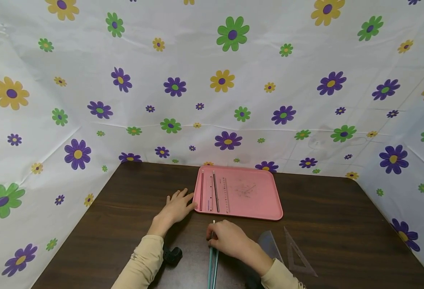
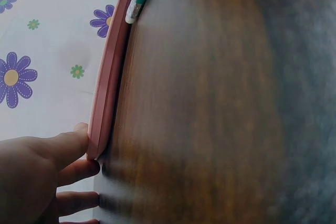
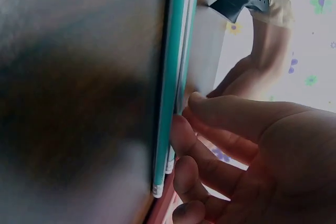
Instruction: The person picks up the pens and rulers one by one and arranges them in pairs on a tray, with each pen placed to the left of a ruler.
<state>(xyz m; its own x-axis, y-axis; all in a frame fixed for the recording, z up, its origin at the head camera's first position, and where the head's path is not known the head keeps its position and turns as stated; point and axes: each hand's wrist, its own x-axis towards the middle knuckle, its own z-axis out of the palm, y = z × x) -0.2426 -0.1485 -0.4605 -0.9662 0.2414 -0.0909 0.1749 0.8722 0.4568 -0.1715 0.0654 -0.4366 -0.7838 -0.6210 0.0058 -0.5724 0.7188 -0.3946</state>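
In the head view my left hand is at the near left corner of a pink tray. Its thumb touches the tray's rim, while the other fingers extend beside the corner. My right hand hovers over two teal pencils with white eraser ends, which lie side by side in front of the tray. Loosely bent, its fingertips reach right to the pencils, with a gap between thumb and forefinger. On the tray's left part lie a dark red pencil, a black pencil and clear rulers.
A clear set square and another clear flat drawing tool lie right of my right forearm, which partly covers the latter. A black wrist camera sits by my left sleeve. Flowered sheeting rises behind the dark wooden table.
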